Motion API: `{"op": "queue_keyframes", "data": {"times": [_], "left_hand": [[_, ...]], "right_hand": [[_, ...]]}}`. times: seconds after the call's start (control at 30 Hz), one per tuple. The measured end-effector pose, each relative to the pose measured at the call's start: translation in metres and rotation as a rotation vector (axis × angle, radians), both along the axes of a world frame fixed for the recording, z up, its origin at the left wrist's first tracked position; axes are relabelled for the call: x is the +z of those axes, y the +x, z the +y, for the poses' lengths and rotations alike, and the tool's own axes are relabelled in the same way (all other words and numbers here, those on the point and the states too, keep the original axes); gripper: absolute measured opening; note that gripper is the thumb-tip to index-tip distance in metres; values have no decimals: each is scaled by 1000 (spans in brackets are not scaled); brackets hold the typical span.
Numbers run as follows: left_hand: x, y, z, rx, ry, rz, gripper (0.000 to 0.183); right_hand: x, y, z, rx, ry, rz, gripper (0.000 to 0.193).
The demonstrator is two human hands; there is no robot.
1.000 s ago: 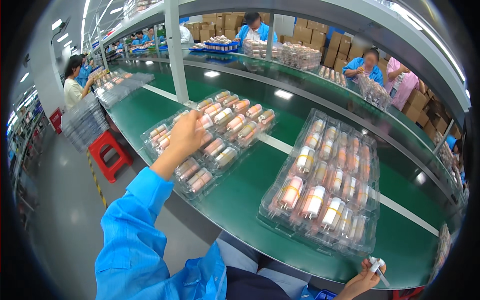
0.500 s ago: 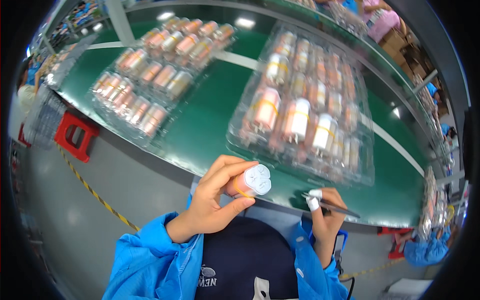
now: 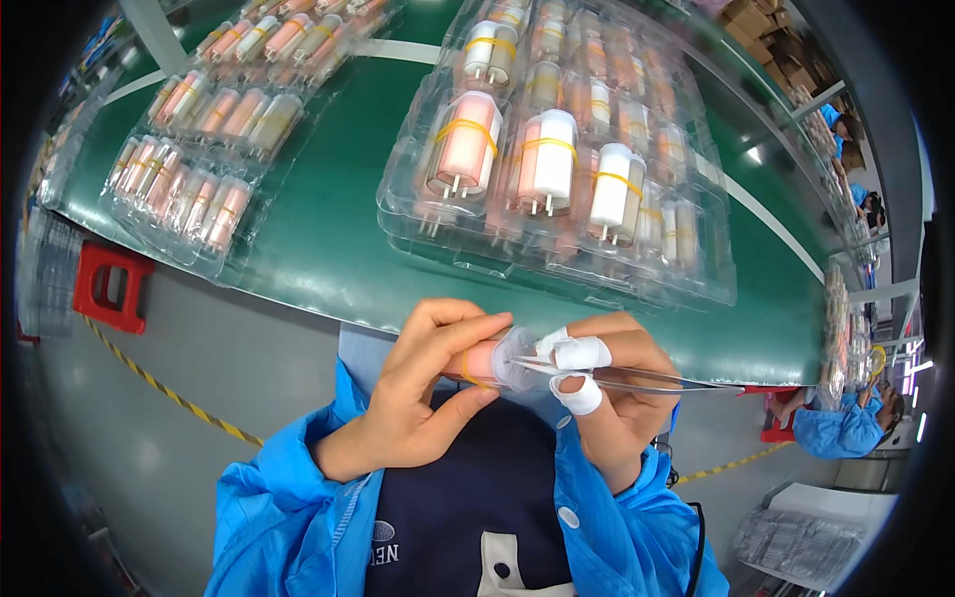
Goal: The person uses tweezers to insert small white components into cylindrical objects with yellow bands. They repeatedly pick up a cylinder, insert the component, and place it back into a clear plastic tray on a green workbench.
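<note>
A small bundle of pink and white cylinders (image 3: 480, 362) bound by a yellow rubber band is gripped between the thumb and fingers of my left hand (image 3: 413, 393). Its pale end faces right. My right hand (image 3: 622, 393), with white coverings on several fingertips, pinches a pair of metal tweezers (image 3: 532, 365). The tweezer tips are at the pale end of the bundle; whether they hold anything there is too small to tell. Just beyond my hands, a stack of clear plastic trays (image 3: 398, 204) carries similar banded bundles with thin metal pins pointing toward me.
The green worktop (image 3: 328, 199) has a curved near edge in front of me. More clear trays (image 3: 189, 249) with bundles lie at the far left. A red stool (image 3: 111, 289) stands on the floor at left. Another person in blue (image 3: 841, 423) is at the right.
My right hand has moved left and up with the tweezers, bringing their tips to the bundle's end. The left hand keeps its hold. The view has shifted, so the trays appear higher and further left.
</note>
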State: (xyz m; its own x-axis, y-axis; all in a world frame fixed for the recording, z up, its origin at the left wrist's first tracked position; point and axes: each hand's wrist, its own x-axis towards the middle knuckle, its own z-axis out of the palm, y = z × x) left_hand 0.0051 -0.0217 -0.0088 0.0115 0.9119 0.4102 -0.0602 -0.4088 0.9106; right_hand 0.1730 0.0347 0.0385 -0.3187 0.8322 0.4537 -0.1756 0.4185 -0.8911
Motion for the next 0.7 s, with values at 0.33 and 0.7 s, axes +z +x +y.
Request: {"op": "queue_keyframes", "data": {"times": [0.33,0.7], "left_hand": [[-5,0,4,-3,-4,14,52],[-8,3,3,-9,-26,-6,48]], "right_hand": [[-2,-1,4,-7,-7,-25,17],[-8,-2,2,13,-47,43,16]]}}
